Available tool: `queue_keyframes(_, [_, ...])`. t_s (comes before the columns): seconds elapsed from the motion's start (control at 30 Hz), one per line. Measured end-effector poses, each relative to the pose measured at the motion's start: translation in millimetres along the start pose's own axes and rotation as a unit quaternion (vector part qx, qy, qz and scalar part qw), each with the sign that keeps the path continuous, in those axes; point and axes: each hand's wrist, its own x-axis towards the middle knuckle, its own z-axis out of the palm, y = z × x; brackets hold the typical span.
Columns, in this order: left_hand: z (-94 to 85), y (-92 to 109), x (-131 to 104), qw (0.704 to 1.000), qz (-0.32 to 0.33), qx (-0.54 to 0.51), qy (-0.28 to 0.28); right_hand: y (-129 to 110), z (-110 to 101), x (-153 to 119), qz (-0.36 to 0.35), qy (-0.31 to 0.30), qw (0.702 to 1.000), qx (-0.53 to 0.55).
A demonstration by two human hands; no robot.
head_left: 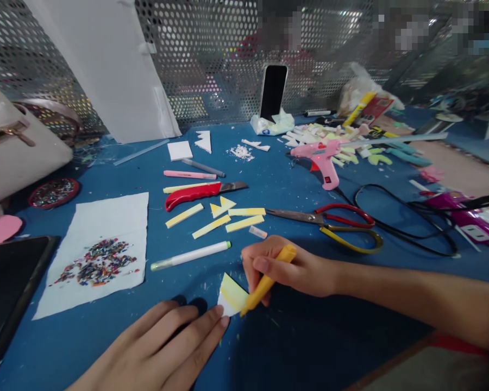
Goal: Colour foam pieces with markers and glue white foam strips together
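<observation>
My right hand [277,266] is closed around a yellow marker [271,279], its tip touching the right edge of a small white piece [234,296] that looks like foam board. Yellow-green colour covers the upper part of that piece. At its lower left edge, the thumb and forefinger of my left hand [167,342] hold it against the blue table. Above lie several yellow-coloured strips [209,226] and a small jagged yellow piece [223,206]. A white marker with a green end [190,255] lies left of the piece. A small marker cap [258,232] sits just above my right hand.
Scissors [321,217], a red-handled knife [204,194] and a pink glue gun [321,157] with a black cord lie beyond my hands. At left are a white sheet [106,217] bearing bits, a dark phone [16,293] and a bag [20,146]. Another phone [274,92] stands at the back.
</observation>
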Motion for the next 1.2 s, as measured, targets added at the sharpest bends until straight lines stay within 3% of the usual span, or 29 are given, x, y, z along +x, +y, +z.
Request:
queue_keyframes(0.4, [-8.6, -1, 1, 0.999, 0.002, 0.012, -0.041, 0, 1, 0, -0.009, -0.004, 1.0, -0.01])
queue_keyframes(0.63, [0.8, 1, 0, 1.0, -0.005, 0.0, 0.01, -1, 1, 0, -0.004, -0.007, 1.0, -0.006])
queue_keyframes(1.2, [4.0, 1, -4, 1.0, -0.002, -0.003, 0.011, 2, 1, 0, -0.012, 0.011, 1.0, -0.017])
